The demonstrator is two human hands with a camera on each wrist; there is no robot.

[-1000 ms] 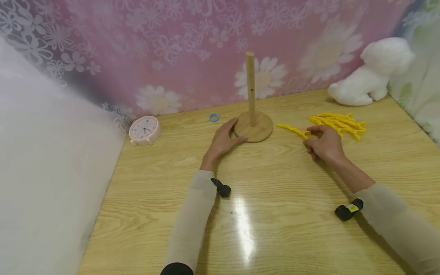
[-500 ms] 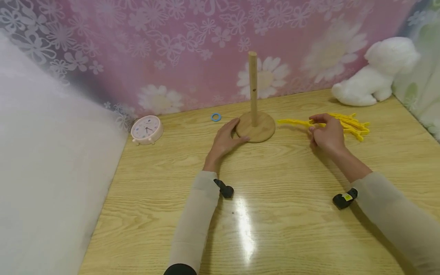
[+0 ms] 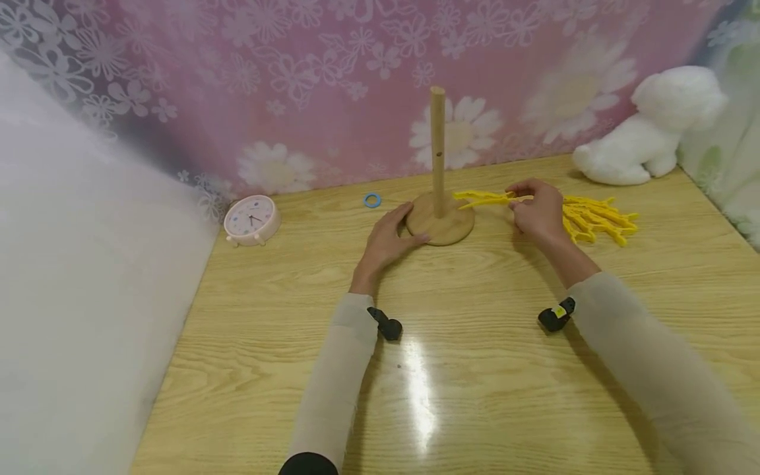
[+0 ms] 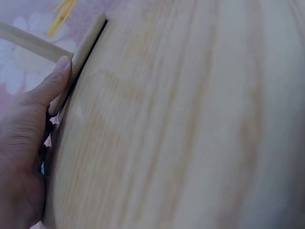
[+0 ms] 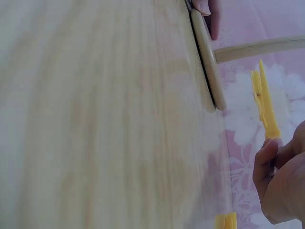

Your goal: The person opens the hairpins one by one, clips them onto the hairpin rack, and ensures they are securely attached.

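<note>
A wooden stand with a round base (image 3: 445,232) and an upright pole (image 3: 437,145) is on the table. My left hand (image 3: 387,243) holds its base by the left edge, thumb over the rim, as the left wrist view also shows. My right hand (image 3: 539,206) pinches a long, forked yellow plastic piece (image 3: 483,198) by its right end. The fork points left and overlaps the base's right edge in the head view; in the right wrist view its two prongs (image 5: 263,95) stand apart near the pole. Similar yellow pieces (image 3: 600,218) lie piled right behind this hand.
A small blue ring (image 3: 372,200) lies left of the stand. A pink alarm clock (image 3: 252,220) stands at the back left, and a white plush toy (image 3: 647,132) sits at the back right. Flowered pink fabric (image 3: 332,86) hangs along the table's back edge.
My right hand has lifted the yellow piece beside the pile and carried it left to the stand's base. My left hand has stayed on the base.
</note>
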